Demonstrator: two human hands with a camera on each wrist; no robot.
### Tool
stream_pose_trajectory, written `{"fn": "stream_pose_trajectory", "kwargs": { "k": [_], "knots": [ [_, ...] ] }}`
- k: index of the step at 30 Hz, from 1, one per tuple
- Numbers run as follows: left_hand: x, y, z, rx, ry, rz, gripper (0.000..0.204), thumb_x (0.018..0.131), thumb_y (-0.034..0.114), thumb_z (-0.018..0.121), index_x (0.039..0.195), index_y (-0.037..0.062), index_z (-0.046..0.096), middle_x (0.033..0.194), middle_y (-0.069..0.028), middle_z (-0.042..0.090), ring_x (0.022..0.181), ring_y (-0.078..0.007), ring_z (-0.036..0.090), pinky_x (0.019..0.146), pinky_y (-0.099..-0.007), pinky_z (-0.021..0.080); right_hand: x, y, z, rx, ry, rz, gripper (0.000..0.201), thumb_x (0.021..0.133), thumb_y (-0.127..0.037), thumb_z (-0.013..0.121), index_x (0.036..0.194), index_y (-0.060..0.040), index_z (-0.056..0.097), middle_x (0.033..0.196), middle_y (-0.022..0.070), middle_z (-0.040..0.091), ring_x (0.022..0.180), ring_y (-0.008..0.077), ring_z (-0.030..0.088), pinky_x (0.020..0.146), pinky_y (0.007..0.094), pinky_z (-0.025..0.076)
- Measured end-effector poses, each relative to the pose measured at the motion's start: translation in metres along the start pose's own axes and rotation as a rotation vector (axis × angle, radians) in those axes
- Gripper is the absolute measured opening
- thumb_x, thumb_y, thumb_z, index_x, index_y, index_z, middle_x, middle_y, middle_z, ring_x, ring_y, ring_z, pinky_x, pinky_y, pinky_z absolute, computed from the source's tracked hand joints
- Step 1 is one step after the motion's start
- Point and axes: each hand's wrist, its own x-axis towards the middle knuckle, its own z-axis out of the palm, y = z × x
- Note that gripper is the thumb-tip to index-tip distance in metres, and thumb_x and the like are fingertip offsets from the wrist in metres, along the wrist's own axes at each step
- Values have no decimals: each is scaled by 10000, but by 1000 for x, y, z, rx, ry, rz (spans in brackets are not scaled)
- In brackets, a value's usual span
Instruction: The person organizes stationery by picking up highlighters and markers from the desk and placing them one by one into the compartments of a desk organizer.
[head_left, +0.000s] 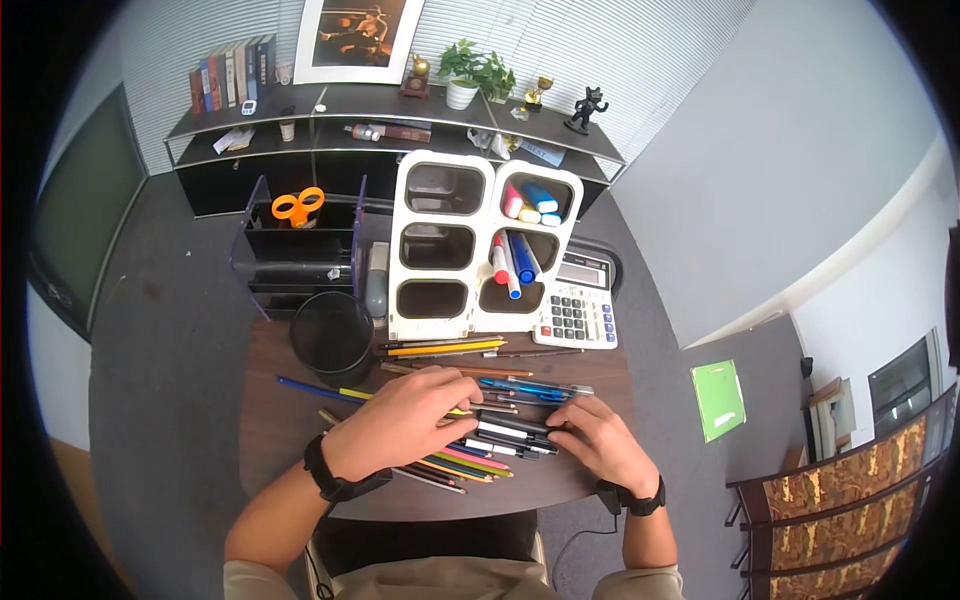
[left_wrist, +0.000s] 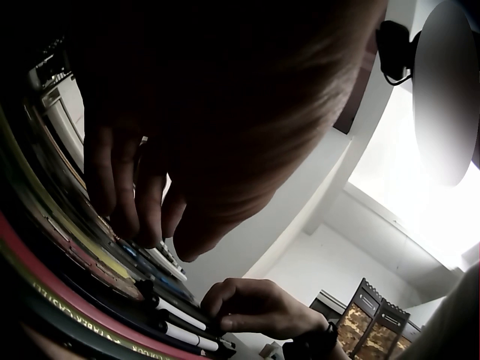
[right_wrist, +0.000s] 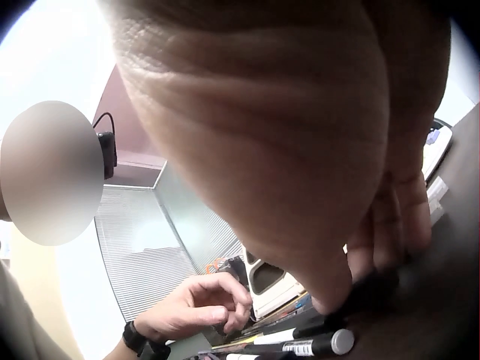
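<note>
My left hand (head_left: 400, 425) hovers low over a spread of coloured pencils (head_left: 465, 465), its fingers loosely bent and nothing visible between thumb and fingertips. At the right end of a small group of black-and-white markers (head_left: 497, 436) is my right hand (head_left: 603, 440). In the right wrist view, its thumb and fingers pinch the dark end of a black marker (right_wrist: 369, 292); the hand itself hides part of it. Another marker (right_wrist: 319, 343) lies just below, its round end toward the camera. Blue pens (head_left: 530, 387) lie beyond the markers, between the two hands.
A white organizer (head_left: 482, 240) with several compartments stands at the back, holding thick markers (head_left: 520, 258) and highlighters (head_left: 530, 203). Beside it are a calculator (head_left: 575, 318), a black pen cup (head_left: 330, 338) and a dark desk rack (head_left: 300, 243) with orange scissors (head_left: 298, 207). Yellow pencils (head_left: 445, 348) lie before it.
</note>
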Motion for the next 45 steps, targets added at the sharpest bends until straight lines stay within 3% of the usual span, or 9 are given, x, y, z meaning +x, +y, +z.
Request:
{"fn": "stream_pose_trajectory", "kwargs": {
  "k": [7,14,18,23,27,29,35,40,45],
  "knots": [
    [1,5,0,-48,22,63,438,988,243,871,1303,-13,708,1198,-145,707,1077,-351,738,926,-448,606,4,-7,-4,160,116,9,163,951,-46,859,1095,-18,788,1068,147,757,985,337,764,863,426,613],
    [5,1,2,-17,-23,130,309,1071,176,768,1310,-8,701,1131,-165,728,1019,-365,736,909,-448,596,36,-32,-2,286,308,-238,269,941,-38,876,1198,-6,805,1104,113,763,989,234,761,862,373,606],
    [5,8,-6,-114,56,58,235,1093,135,727,1289,7,706,1126,-169,751,1005,-368,752,881,-441,590,44,-21,-8,713,208,-89,258,1016,-20,774,1268,29,803,1048,68,767,893,137,728,759,307,580],
    [7,8,-2,-217,224,80,322,1056,139,794,1336,20,688,1125,-134,774,972,-301,767,808,-423,597,55,-11,-6,908,127,-214,203,1027,23,730,1209,60,811,956,106,763,746,139,722,683,272,579],
    [7,4,-5,-205,314,-100,376,1054,107,779,1395,15,649,1039,-114,786,842,-217,737,692,-334,559,75,0,-29,943,646,-225,175,1004,64,730,1155,61,819,996,88,751,713,149,711,652,273,570],
    [7,2,-7,-189,305,-119,301,1060,94,757,1337,5,682,1015,-116,792,824,-209,748,692,-335,570,89,-3,-44,771,777,-242,165,1006,42,760,1157,53,826,982,80,741,742,136,700,655,265,556],
    [7,1,-2,-127,245,-88,161,1067,107,742,1181,-7,753,1015,-126,802,841,-243,777,723,-340,596,112,-13,-35,253,828,-168,201,932,15,864,1131,21,843,875,48,732,728,102,666,701,278,519],
    [7,2,-3,-128,236,-102,148,1071,118,737,1158,0,757,1022,-123,803,846,-253,780,722,-352,599,116,-17,-28,150,815,-179,224,901,-27,908,1114,5,848,892,59,757,693,119,650,701,289,514],
    [6,2,-1,-145,244,-92,133,1065,97,736,1156,1,751,1052,-121,800,881,-259,786,742,-351,614,127,-17,-23,138,734,-204,422,937,-56,887,1341,-2,779,973,76,792,703,107,668,650,267,521]
  ]
}}
